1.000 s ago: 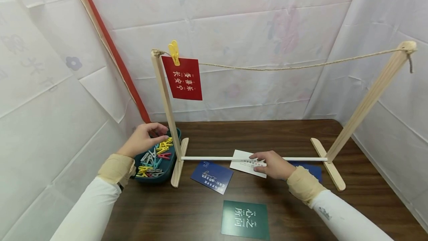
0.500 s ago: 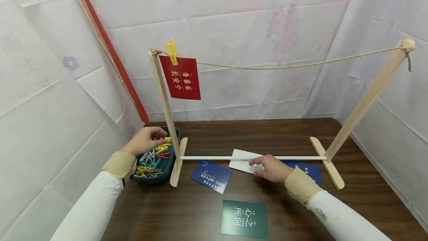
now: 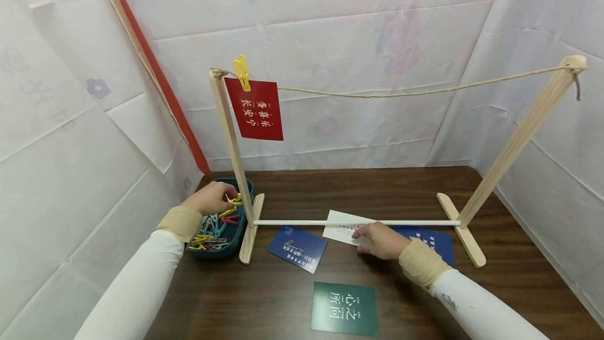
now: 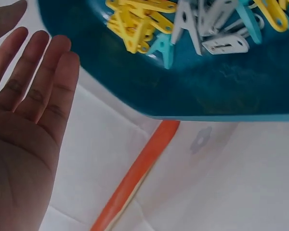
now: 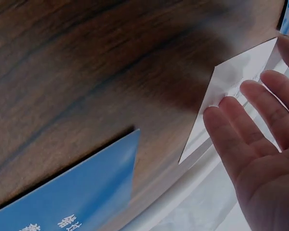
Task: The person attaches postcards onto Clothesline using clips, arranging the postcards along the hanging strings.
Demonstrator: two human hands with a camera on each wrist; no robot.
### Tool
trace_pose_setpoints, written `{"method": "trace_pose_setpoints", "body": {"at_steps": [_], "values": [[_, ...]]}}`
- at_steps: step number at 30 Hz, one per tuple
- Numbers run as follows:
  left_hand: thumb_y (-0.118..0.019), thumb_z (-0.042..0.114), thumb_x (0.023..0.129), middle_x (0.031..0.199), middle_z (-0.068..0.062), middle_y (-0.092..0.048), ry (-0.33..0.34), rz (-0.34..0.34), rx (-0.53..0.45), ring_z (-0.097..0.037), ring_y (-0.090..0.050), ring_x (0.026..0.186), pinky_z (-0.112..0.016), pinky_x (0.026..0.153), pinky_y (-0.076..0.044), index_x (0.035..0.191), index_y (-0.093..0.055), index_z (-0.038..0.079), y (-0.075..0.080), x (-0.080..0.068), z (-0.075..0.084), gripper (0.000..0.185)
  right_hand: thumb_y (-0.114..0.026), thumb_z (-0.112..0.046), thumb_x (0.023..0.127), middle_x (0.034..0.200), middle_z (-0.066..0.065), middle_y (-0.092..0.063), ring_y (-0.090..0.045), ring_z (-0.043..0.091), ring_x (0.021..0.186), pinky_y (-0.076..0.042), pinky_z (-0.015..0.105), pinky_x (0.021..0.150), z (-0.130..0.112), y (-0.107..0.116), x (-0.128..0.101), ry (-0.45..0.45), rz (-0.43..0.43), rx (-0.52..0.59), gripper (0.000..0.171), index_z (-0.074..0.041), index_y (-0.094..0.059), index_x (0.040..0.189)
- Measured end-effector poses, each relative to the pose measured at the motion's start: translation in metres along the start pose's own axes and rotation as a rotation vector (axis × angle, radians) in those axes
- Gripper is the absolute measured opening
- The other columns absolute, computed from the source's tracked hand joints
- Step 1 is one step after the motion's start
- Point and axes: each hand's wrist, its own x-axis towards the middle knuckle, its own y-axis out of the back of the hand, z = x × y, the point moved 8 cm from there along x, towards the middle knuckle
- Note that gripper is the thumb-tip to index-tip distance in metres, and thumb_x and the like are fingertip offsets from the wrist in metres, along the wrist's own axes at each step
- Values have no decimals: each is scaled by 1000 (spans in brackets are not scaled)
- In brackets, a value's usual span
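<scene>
Left hand (image 3: 207, 199): at centre left of the head view, over the far end of the teal plastic tray (image 3: 236, 237). The wrist view shows the fingers straight and spread, gripping nothing, but whether the fingertips touch a peg cannot be told.

Small plastic clothes pegs (image 3: 218, 224): a loose heap of yellow, grey, teal and red in the tray. Judged light, hard and springy; best pinched by the two tail ends so the jaws open.

Right hand (image 3: 383, 240): lower centre of the head view, fingers extended and flat on the white printed card (image 3: 343, 228), pressing rather than pinching. The card lies on the dark wooden worktop (image 3: 509, 282), under the white crossbar (image 3: 406, 222) of the light wooden frame (image 3: 228, 135). Judged thin, light and bendable, lying flush on a smooth surface; likely easiest taken by sliding it and lifting a corner or edge.

Other cards: dark blue card (image 3: 298, 248) to the left of the white one; a second blue card (image 3: 436, 240) mostly hidden behind the right wrist; dark green card (image 3: 346, 308) at lower centre.

Hung: red card (image 3: 254, 109) held by a yellow peg (image 3: 243, 72) on the jute string (image 3: 424, 91), upper left of the frame.

Hard to make out: the small print on the white card, the thumbs in both wrist views, and the number of pegs.
</scene>
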Motion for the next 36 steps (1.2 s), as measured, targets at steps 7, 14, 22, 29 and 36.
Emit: {"method": "trace_pose_setpoints", "body": {"at_steps": [7, 14, 22, 29, 36], "values": [[-78, 4, 94, 121, -22, -77, 74, -110, 127, -32, -73, 106, -55, 97, -62, 126, -76, -2, -21, 6, -6, 34, -83, -12, 93, 118, 11, -80, -75, 29, 114, -59, 50, 102, 2, -4, -1, 1, -28, -6, 26, -2, -80, 116], [-82, 1, 88, 102, -12, -77, 91, -122, 203, -22, -69, 86, -45, 81, -63, 113, -80, 1, -35, 10, -6, 25, -82, -10, 93, 116, 11, -81, -74, 26, 111, -60, 49, 100, 2, -5, -4, -23, -51, 3, 25, -2, -81, 117], [-86, 5, 89, 78, 0, -65, 69, -144, 245, -16, -57, 69, -32, 63, -49, 88, -74, 9, -51, 18, -7, 13, -83, -9, 92, 113, 8, -81, -69, 18, 101, -59, 44, 95, 0, -6, -10, -44, -58, -7, 20, -6, -83, 112], [-79, -5, 89, 90, -6, -72, 145, -159, 255, -23, -62, 80, -42, 76, -58, 106, -77, 7, -60, 22, -9, 22, -83, -10, 92, 115, 9, -81, -67, 16, 100, -58, 39, 90, 1, -5, -16, -67, -84, 10, 18, -9, -84, 111], [-82, -3, 89, 93, -9, -74, 137, -153, 323, -24, -68, 84, -49, 85, -62, 100, -75, 8, -63, 25, -9, 18, -83, -9, 91, 109, 7, -81, -66, 12, 95, -58, 37, 87, -5, -2, -21, 0, -73, -17, 14, -9, -84, 105]]}}
